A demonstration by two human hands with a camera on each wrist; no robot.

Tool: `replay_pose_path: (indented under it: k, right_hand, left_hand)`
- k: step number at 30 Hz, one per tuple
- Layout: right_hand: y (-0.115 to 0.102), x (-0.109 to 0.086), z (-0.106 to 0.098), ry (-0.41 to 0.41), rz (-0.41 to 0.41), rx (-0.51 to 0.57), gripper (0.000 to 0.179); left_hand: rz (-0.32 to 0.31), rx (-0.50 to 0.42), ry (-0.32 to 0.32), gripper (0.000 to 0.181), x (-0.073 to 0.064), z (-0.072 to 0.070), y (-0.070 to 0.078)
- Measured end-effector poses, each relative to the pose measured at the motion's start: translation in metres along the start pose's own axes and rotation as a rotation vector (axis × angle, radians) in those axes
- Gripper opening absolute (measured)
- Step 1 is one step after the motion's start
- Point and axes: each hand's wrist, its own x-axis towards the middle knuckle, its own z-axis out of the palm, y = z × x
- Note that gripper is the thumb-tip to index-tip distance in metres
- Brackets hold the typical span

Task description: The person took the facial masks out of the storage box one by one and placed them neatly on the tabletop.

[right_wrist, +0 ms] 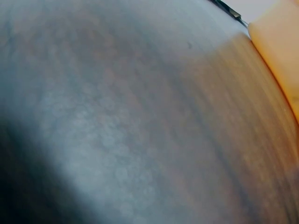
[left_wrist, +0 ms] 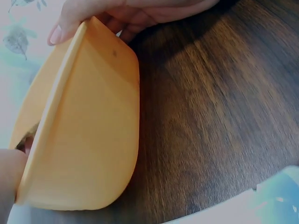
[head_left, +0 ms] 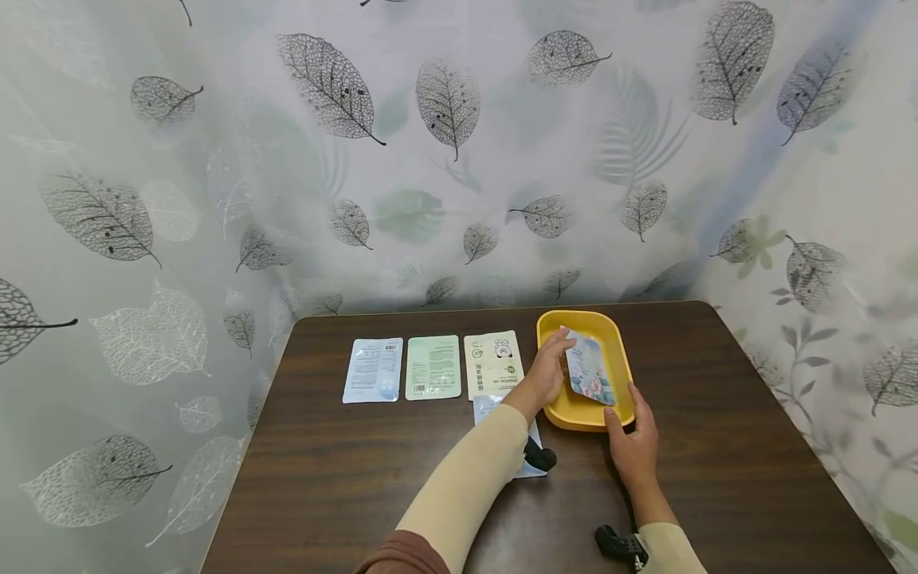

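Note:
A yellow plastic basin (head_left: 582, 420) stands at the back right of the table. Over its near left rim reaches my left hand (head_left: 547, 373), fingers pinching the upper left edge of a flat blue sachet (head_left: 591, 368) with pink flowers, tilted inside the basin. My right hand (head_left: 638, 438) grips the near right corner, thumb at the rim and fingers along the outer wall. In the left wrist view, the right hand (left_wrist: 140, 11) clasps the basin wall (left_wrist: 98, 126), while the left fingers dip behind the rim. The right wrist view is mostly blurred.
Left of the basin lie a blue sachet (head_left: 373, 370), a green sachet (head_left: 433, 367) and a cream sachet (head_left: 493, 363) in a row. Another blue-white sachet (head_left: 488, 406) lies partly under the left forearm. A leaf-patterned curtain (head_left: 445, 199) borders the brown table (head_left: 323, 478).

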Motion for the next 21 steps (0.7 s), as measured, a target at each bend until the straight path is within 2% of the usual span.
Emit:
replay_pose_path:
  k: [4, 12, 16, 21]
  right_hand:
    - [0.001, 0.000, 0.000, 0.002, 0.003, 0.001, 0.067]
    - [0.001, 0.001, 0.000, -0.019, 0.015, 0.017, 0.068]
    - [0.001, 0.001, -0.001, -0.012, 0.010, 0.016, 0.067]
    - [0.001, 0.000, -0.001, -0.014, 0.012, 0.015, 0.067]
  left_hand:
    - [-0.003, 0.018, -0.043, 0.065, -0.002, 0.000, 0.000]
    - [0.038, 0.089, -0.072, 0.059, -0.009, 0.001, 0.000]
    - [0.056, 0.177, -0.062, 0.061, -0.012, 0.002, 0.001]
    - [0.067, 0.284, -0.056, 0.055, -0.014, 0.004, -0.001]
